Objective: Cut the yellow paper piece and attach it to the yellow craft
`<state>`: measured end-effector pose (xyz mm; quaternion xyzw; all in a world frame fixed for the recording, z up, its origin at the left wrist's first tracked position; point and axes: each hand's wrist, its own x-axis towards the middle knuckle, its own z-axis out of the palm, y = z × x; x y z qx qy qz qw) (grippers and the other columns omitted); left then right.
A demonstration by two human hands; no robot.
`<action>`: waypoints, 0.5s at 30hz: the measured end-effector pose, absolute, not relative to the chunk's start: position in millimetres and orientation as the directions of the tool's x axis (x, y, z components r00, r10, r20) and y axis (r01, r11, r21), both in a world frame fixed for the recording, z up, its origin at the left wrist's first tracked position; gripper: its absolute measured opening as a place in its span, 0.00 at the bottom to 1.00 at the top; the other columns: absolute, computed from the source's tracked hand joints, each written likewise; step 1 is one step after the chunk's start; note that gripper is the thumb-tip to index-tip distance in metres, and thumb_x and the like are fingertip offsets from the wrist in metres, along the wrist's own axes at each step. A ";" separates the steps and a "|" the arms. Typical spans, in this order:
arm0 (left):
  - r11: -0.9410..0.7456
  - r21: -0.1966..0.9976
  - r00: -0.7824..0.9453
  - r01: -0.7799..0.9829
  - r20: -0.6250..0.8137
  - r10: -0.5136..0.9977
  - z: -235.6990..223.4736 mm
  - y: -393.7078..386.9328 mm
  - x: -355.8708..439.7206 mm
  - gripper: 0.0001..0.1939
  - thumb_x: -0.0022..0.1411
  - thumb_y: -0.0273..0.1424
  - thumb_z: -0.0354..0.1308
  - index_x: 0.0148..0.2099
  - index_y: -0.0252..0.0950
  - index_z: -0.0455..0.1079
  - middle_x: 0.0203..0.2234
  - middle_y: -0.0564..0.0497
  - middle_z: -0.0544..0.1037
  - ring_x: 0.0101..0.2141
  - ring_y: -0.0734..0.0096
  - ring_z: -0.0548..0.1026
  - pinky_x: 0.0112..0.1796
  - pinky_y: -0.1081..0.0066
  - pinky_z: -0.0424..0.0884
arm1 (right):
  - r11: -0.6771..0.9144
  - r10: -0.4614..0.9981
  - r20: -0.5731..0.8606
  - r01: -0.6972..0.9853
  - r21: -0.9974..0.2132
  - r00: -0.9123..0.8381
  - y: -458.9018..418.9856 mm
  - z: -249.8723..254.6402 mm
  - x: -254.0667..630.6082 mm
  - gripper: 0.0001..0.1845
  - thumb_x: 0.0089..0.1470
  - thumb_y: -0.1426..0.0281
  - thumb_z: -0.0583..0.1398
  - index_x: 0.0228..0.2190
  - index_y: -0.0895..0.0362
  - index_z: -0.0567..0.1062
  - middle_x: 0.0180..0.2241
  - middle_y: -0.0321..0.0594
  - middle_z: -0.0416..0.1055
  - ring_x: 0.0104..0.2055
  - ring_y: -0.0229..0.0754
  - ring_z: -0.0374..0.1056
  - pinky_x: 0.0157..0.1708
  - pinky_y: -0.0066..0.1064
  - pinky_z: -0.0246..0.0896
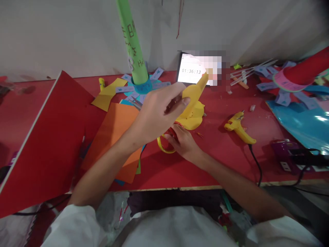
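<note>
Two hands worked: the left hand pinched yellow paper; just below that grip, the right hand clasped scissors.

Red table carries orange paper, glue gun, phone

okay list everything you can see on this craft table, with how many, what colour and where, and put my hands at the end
yellow paper piece: one, yellow, centre, held up by the left hand
scissors: one pair, yellow and red handles, centre, in the right hand
glue gun: one, yellow, right of centre, corded
green tube: one, green, upright at the back
orange sheet: one, orange, left of centre
red board: one, red, far left, tilted
phone: one, lit screen, back centre
blue foil sheet: one, blue, far right
table: one, red top
left hand: pinching the yellow paper
right hand: gripping the scissors
</note>
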<state>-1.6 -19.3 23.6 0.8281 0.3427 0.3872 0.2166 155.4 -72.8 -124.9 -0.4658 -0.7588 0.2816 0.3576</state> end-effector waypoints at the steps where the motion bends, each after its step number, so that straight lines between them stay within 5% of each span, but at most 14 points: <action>1: -0.662 0.616 0.464 0.426 0.479 0.745 21.0 -16.2 -1.1 0.16 0.74 0.30 0.56 0.33 0.40 0.54 0.26 0.56 0.64 0.28 0.74 0.63 0.30 0.69 0.60 | 0.411 0.907 0.285 0.501 -0.762 -0.309 -73.2 -124.4 155.7 0.13 0.74 0.58 0.55 0.47 0.54 0.71 0.43 0.48 0.78 0.43 0.51 0.74 0.44 0.41 0.69; 7: -0.546 0.758 0.429 0.357 0.386 0.817 8.1 -4.2 -1.5 0.11 0.70 0.24 0.60 0.36 0.40 0.63 0.30 0.56 0.68 0.30 0.74 0.66 0.31 0.69 0.64 | 0.442 0.892 0.322 0.467 -0.766 -0.317 -72.7 -122.8 157.0 0.15 0.72 0.62 0.58 0.55 0.56 0.72 0.47 0.50 0.79 0.47 0.51 0.75 0.46 0.41 0.70; 15: -0.449 0.849 0.409 0.278 0.319 0.855 7.4 -7.2 -0.3 0.13 0.76 0.29 0.54 0.34 0.39 0.65 0.27 0.55 0.72 0.29 0.73 0.73 0.34 0.70 0.68 | 0.371 0.923 0.259 0.480 -0.795 -0.285 -71.6 -119.7 159.5 0.11 0.70 0.61 0.61 0.49 0.53 0.75 0.42 0.46 0.79 0.41 0.48 0.74 0.42 0.38 0.70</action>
